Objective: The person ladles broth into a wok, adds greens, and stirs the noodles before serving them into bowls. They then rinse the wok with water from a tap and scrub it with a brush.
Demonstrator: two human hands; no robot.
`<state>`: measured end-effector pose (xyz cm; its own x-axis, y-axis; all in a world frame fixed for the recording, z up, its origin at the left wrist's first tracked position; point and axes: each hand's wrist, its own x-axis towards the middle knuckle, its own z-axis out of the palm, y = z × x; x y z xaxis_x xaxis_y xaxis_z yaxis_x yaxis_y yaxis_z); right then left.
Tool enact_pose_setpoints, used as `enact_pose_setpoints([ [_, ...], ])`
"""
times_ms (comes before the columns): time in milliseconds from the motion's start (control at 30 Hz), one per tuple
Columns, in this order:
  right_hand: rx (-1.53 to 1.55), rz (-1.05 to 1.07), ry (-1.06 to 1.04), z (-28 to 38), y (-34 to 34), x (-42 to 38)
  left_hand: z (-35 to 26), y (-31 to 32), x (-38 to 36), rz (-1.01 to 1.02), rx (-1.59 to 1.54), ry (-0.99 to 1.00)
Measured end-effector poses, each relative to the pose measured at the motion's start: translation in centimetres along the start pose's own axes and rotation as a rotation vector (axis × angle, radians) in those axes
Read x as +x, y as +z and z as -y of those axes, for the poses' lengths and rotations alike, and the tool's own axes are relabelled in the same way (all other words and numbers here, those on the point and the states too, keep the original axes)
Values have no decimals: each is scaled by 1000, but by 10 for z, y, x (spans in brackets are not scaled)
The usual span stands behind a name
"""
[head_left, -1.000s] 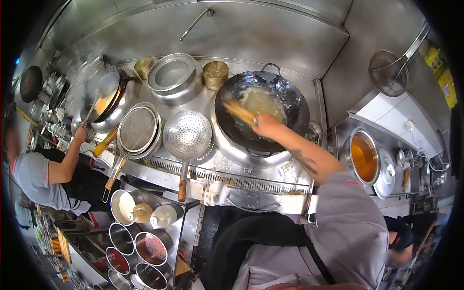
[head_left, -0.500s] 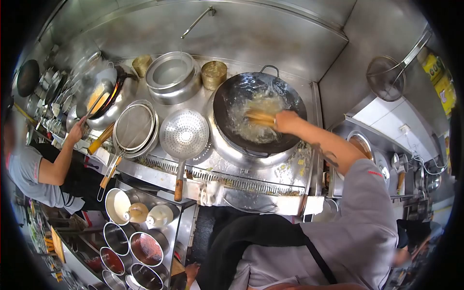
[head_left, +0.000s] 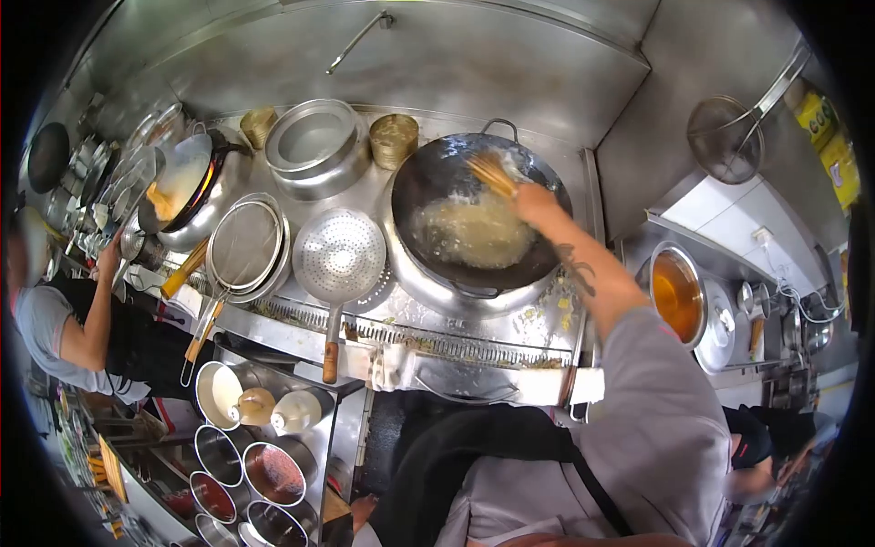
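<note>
My right hand (head_left: 536, 206) is closed around a bamboo wok brush (head_left: 493, 173). Its bristles press on the far inner wall of a black wok (head_left: 415, 187). Cloudy, bubbly water (head_left: 478, 232) lies in the bottom of the wok, which rests on a round metal burner stand. At the lower edge of the view, my left hand (head_left: 363, 510) hangs low by the side counter, mostly cut off behind my body. Its fingers are too small and hidden to read.
A perforated ladle (head_left: 340, 255), a mesh strainer (head_left: 244, 242), a lidded pot (head_left: 314, 146) and a tin (head_left: 394, 139) stand left of the wok. Sauce containers (head_left: 273, 474) fill the lower-left counter. A co-worker (head_left: 87, 337) handles another wok at left. A pot of orange liquid (head_left: 676, 294) sits right.
My right hand has moved the brush up from the water in the wok's middle to the far wall. The co-worker's wok contents have shifted, and my view has turned slightly.
</note>
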<state>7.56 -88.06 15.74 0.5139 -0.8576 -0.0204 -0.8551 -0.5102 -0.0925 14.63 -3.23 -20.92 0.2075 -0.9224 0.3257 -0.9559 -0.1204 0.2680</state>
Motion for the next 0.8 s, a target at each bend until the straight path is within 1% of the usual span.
enact_pose_setpoints([
  [33, -61, 81, -35, 11, 9, -7, -15, -26, -24, 2, -3, 5],
  [67, -115, 159, -71, 21, 19, -22, -14, -33, -27, 242, 32, -87],
  [100, -62, 97, -68, 22, 24, -43, -1, -11, 1, 480, 72, -181],
  [133, -52, 96, -65, 15, 17, -47, 0, -20, 2, 483, 82, -177],
  [200, -63, 162, -13, -8, -3, -59, -1, -31, 0, 606, -106, -317],
  [233, -78, 129, -41, -18, -6, -45, -2, -31, 1, 606, -102, -324],
  [267, -39, -10, -56, -17, -3, -28, -1, -35, -1, 608, -97, -332],
  [333, 216, 57, -80, 12, -7, -9, -3, -39, -4, 609, -93, -341],
  [400, 326, 86, -79, 44, 27, 2, -9, -35, -3, 604, -104, -341],
  [467, 188, 245, -175, 81, 16, -38, -10, -34, -5, 600, -108, -346],
  [533, 159, 190, -327, 80, 0, -85, -4, -31, -2, 593, -114, -340],
  [567, 110, 193, -451, 65, -3, -95, -2, -29, 0, 588, -119, -340],
  [600, 105, 192, -454, 54, -9, -92, -3, -25, 0, 580, -124, -343],
  [667, -109, 311, -364, 39, -23, -72, -8, -21, 0, 569, -132, -353],
  [700, -110, 310, -362, 38, -20, -53, -9, -20, 0, 565, -134, -354],
  [733, -102, 269, -244, 40, -10, -27, -9, -18, 2, 557, -138, -356],
  [767, -94, 227, -129, 45, -10, -17, -12, -14, 2, 548, -142, -360],
  [800, -97, 220, -137, 46, -8, -17, -11, -10, 4, 535, -142, -367],
])
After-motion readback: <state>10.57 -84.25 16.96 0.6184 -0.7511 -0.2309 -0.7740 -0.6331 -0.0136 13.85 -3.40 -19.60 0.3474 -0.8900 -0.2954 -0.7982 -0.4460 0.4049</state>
